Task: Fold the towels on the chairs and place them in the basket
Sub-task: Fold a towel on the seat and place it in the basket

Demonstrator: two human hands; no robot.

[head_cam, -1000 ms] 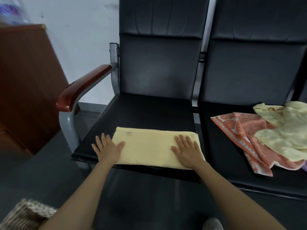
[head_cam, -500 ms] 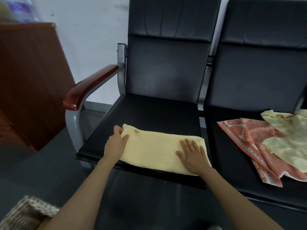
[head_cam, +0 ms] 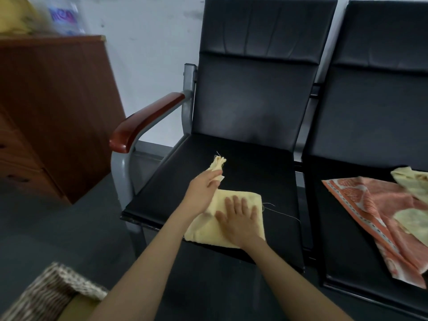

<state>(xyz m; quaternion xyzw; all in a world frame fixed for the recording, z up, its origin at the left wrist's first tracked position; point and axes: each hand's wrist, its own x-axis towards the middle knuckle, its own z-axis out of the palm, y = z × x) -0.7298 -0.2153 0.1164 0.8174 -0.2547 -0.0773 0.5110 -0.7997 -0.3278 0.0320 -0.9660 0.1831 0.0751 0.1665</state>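
So the yellow towel (head_cam: 201, 230) is sitting on the seat of the left chair (head_cam: 243, 163), close to the seat's front edge and a bit toward its right side. The right hand (head_cam: 238, 218) is lying flat on top of it, fingers straight and slightly spread, pressing it into the seat. The left hand (head_cam: 203, 191) is pinching one end of the same towel, which is bunching up and sticking out above the fingers, lifted off the seat over its middle. A couple of loose threads are trailing off the towel's right edge.

Over on the right chair (head_cam: 347, 251), an orange towel (head_cam: 375, 212) is lying crumpled and unfolded across the seat, hanging a little past the front edge, with a pale yellow towel (head_cam: 412, 184) piled on top of it toward the right side.

The woven basket (head_cam: 46, 295) is peeking in down on the floor, left of the chairs. A wooden cabinet (head_cam: 53, 112) is standing just past the left chair's reddish armrest (head_cam: 148, 119).
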